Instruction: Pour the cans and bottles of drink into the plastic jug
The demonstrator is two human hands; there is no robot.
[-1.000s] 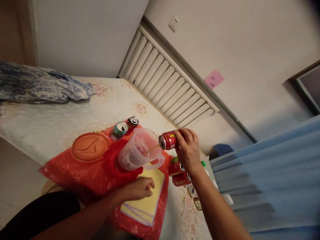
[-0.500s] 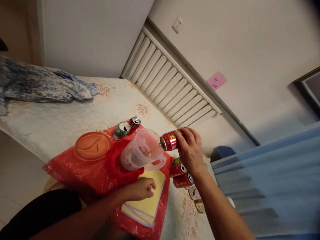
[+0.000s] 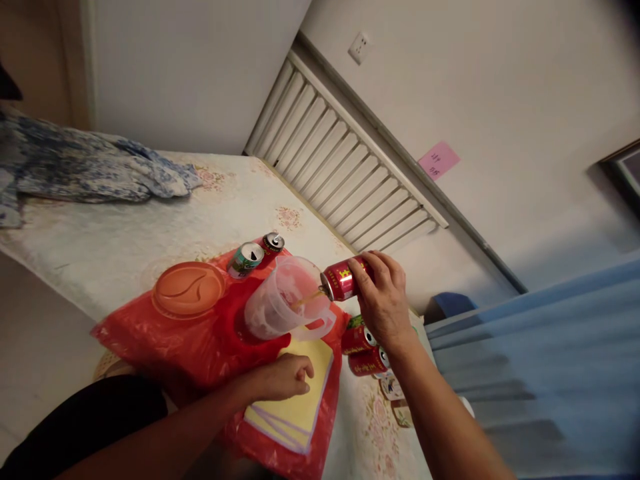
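The red can (image 3: 341, 280) lies nearly level in the right hand (image 3: 384, 297), thumb on one side and fingers wrapped round the other, its long axis running out from the grip toward the clear jug (image 3: 265, 313). Its opened end is tipped slightly down at the edge of the jug's mouth — just beyond the right fingertips — and a thin brownish stream of liquid (image 3: 307, 300) falls inside. That lip-to-rim relation is what matters most here, and the right hand is nearer to it. The jug's handle (image 3: 320, 327) faces the right hand's side. The left hand (image 3: 287, 377), loosely curled with a gap between thumb and finger and nothing seen in it, sits near the jug's base over a yellow cloth (image 3: 305, 410); whether it presses on it I cannot tell. Below the right wrist stand more red cans (image 3: 369, 361). Beyond the jug from the right hand are a green can (image 3: 246, 260) and an orange lid (image 3: 189, 289), on red plastic (image 3: 145, 333).
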